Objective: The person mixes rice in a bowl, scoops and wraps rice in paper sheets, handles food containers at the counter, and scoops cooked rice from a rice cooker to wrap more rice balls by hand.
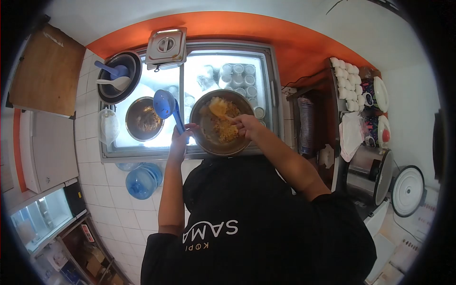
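A large metal bowl (pixel 202 135) stands near the front edge of the lit glass-topped freezer, with yellow crumbly food (pixel 225 130) in it. My right hand (pixel 248 127) is closed on a yellow spatula (pixel 219 108), whose blade is in the food. Closed round the handles of blue ladles (pixel 164 104) is my left hand (pixel 183 135), at the bowl's left rim; the ladle heads point up and away from me. Left of them sits a smaller metal bowl (pixel 135 118) with brownish residue inside.
A dark basin (pixel 108 95) holding a blue and a white scoop is at the back left, beside a lidded steel container (pixel 166 46). A clear plastic tub (pixel 109 126) lies at the left edge. Blue water bottles (pixel 144 181) stand on the floor. Shelving with cups (pixel 347 80) is at right.
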Demonstrator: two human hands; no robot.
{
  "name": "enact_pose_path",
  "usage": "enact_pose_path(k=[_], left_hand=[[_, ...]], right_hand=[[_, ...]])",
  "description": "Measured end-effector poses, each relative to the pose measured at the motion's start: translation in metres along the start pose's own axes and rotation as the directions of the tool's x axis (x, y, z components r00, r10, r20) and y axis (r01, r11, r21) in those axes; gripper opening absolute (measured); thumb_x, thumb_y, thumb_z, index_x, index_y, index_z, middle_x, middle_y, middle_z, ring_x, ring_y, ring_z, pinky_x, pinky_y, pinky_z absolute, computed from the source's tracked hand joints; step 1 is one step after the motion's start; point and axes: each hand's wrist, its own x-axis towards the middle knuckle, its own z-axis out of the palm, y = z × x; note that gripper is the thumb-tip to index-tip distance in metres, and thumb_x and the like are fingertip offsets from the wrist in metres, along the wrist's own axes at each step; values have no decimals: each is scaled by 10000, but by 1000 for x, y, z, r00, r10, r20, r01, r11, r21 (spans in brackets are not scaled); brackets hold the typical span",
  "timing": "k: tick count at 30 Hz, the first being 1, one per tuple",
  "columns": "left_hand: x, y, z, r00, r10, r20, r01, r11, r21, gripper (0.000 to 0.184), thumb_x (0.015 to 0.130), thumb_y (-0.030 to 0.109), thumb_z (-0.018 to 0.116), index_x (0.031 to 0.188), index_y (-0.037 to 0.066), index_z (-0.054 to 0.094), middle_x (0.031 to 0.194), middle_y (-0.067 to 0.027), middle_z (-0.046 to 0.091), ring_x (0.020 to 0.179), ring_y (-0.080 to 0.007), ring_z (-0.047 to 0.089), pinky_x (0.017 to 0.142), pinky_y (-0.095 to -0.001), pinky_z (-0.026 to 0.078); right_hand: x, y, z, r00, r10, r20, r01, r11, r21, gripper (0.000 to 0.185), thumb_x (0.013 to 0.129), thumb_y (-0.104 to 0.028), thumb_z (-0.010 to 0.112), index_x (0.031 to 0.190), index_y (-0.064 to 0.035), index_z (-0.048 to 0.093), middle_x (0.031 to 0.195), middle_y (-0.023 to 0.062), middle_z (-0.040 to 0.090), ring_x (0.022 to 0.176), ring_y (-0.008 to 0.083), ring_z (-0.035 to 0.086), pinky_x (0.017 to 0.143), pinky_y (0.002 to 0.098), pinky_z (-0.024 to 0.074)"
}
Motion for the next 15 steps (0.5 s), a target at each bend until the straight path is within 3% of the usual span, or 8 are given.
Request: enact_pose_path(k=[4,5,6,7,9,10,12,15], left_hand=[[0,3,1,1000,-2,-11,2,1000,6,376,783,100,552,1146,4,528,1079,-97,671,848,-114,572,693,-230,417],[1,0,0,1000,-8,-5,8,1000,15,372,781,97,552,1141,5,533,1077,-95,672,839,-110,567,683,-226,412],[-1,0,-1,1000,-16,-1,16,1000,19,372,781,97,552,1141,5,533,1077,-95,672,839,-110,567,683,-226,412],[-2,1,0,1000,-9,4,9,1000,17,368,780,96,553,1136,6,537,1076,-91,672,831,-106,563,675,-223,407],[1,5,3,1000,3,18,-3,1000,19,364,778,96,553,1132,7,541,1074,-88,673,822,-103,558,666,-219,401],[1,5,3,1000,-8,5,8,999,40,366,777,95,553,1132,8,541,1069,-85,673,807,-99,551,663,-220,401],[-1,8,4,1000,-17,-9,18,998,63,368,775,94,554,1133,9,541,1065,-83,673,791,-96,544,660,-220,400],[-2,9,7,999,4,-40,-2,999,32,367,772,91,553,1129,9,540,1067,-84,673,775,-93,538,658,-220,400]], right_hand=[[-20,-12,-8,982,-186,14,185,967,-175,240,880,-195,588,827,29,654,578,3,495,419,102,387,377,242,304],[-20,-10,0,823,-565,-63,449,715,-536,240,867,-190,582,831,31,666,649,73,578,484,178,504,438,301,399],[-20,-7,8,530,-847,24,499,289,-817,242,854,-184,577,835,34,679,720,142,661,549,255,621,499,361,495],[-14,1,16,533,-846,14,496,299,-815,242,854,-184,577,835,34,679,720,142,661,549,255,621,499,361,495],[-6,13,31,599,-801,21,235,150,-960,235,829,-182,570,844,14,699,888,236,685,775,374,689,706,448,553],[-6,17,30,597,-802,15,235,157,-959,235,829,-182,570,844,14,699,888,236,685,775,374,689,706,448,553],[-8,22,30,667,-711,221,277,-38,-960,235,825,-191,571,863,-3,706,878,216,689,830,360,688,747,455,554],[-48,-6,34,711,-621,329,283,-175,-943,244,826,-213,575,868,-12,708,893,213,690,857,361,683,758,448,551]])
